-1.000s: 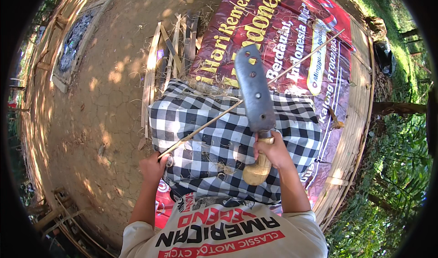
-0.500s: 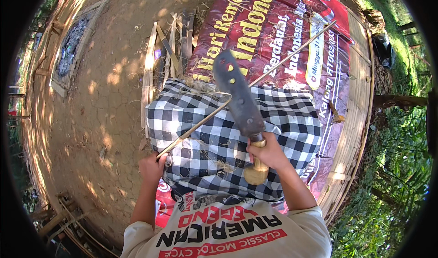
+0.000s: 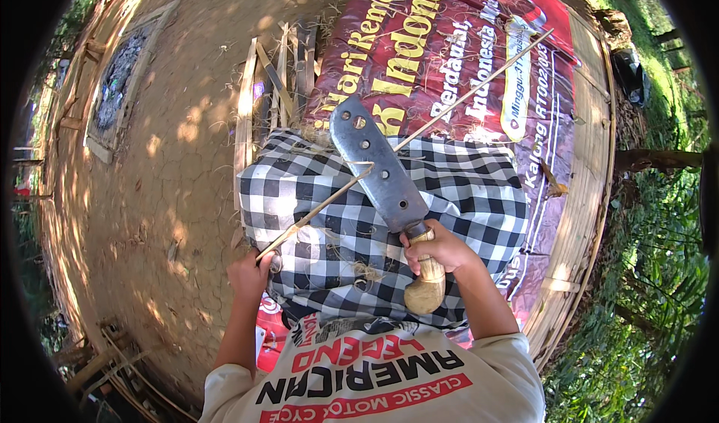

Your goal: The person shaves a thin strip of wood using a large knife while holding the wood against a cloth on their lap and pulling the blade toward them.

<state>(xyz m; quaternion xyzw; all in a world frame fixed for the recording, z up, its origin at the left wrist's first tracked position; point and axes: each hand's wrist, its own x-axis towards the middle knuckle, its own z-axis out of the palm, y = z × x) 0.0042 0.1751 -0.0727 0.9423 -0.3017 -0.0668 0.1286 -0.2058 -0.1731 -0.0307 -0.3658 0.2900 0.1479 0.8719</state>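
Since the earlier frame the cleaver (image 3: 378, 167) has swung from upright to a leftward tilt, and its edge now meets the thin bamboo stick (image 3: 419, 132) partway along; the right hand (image 3: 438, 249) has its fingers wrapped tight round the pale wooden handle, the rounded butt showing below the fist; the left hand (image 3: 251, 273) has its fingers closed on the near end of the stick, low and to the left, well apart from the blade; the stick runs as a long diagonal from that hand up to the right, crossing the black-and-white checked cloth (image 3: 479, 198) over the lap and ending above the red printed banner (image 3: 419, 41); the cloth's far edge lies against a bundle of split bamboo strips (image 3: 281, 78), which lies between the banner and the bare earth floor (image 3: 180, 168); to the left the ground lies open as far as a framed dark patch; to the right a woven bamboo platform edge (image 3: 592, 198) curves close, with grass beyond.
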